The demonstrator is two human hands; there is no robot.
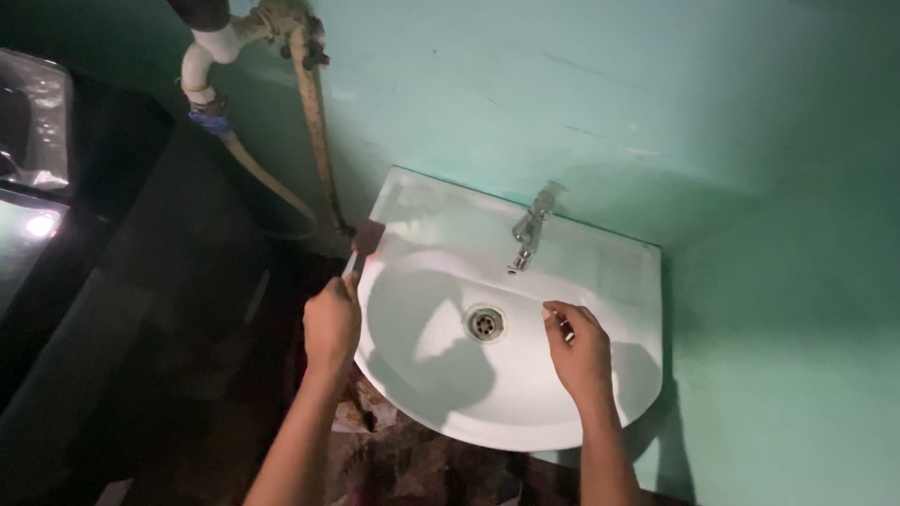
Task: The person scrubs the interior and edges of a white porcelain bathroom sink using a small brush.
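A white wall-mounted washbasin [600, 281] hangs on a green wall, with a metal tap [527, 234] at its back and a round metal drain [485, 323] in the bowl. My left hand [332, 323] is closed on a thin handle of a small flat-bladed tool [364, 244], whose dark blade rests at the basin's left rim. My right hand [577, 347] hovers over the bowl's right side, fingers curled around a small dark object [566, 329] that I cannot make out clearly.
White and tan pipes [309, 103] run down the wall at the upper left, with a hose curving toward the basin. A dark surface and shiny metal object [33, 122] lie at far left. The floor below is dark and mottled.
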